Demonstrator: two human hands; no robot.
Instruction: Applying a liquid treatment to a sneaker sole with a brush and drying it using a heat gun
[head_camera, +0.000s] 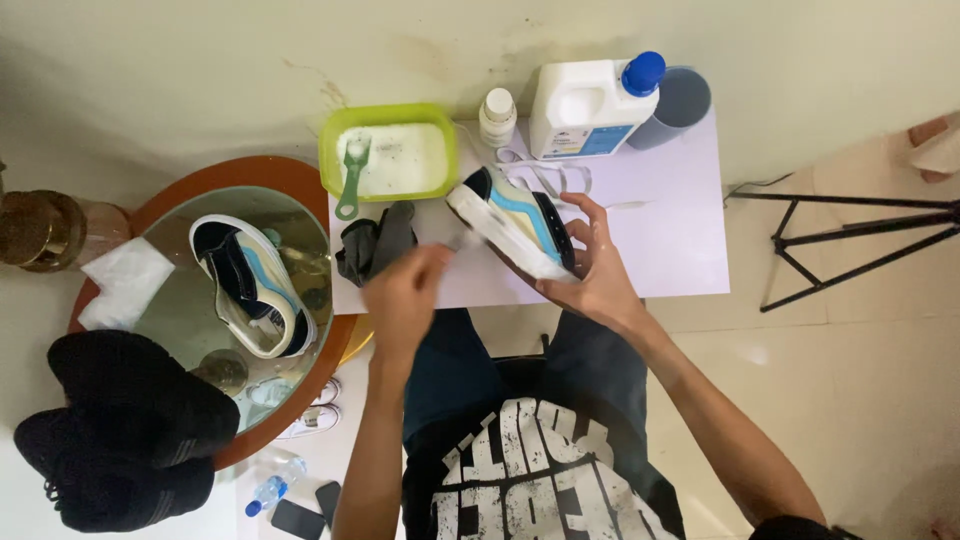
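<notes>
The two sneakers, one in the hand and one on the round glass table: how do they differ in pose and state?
The held sneaker is tilted on its side, its white sole turned to the left hand, and gripped by the right hand over the white table. The other sneaker lies untouched on the round glass table, its opening facing up. Both have white soles, dark uppers and a light blue stripe.

A white rectangular tabletop carries a lime-green plastic basin, a small white bottle, a white blue-capped plastic jug, a grey cylindrical cup, crumpled dark grey cloth and white shoelaces.
</notes>
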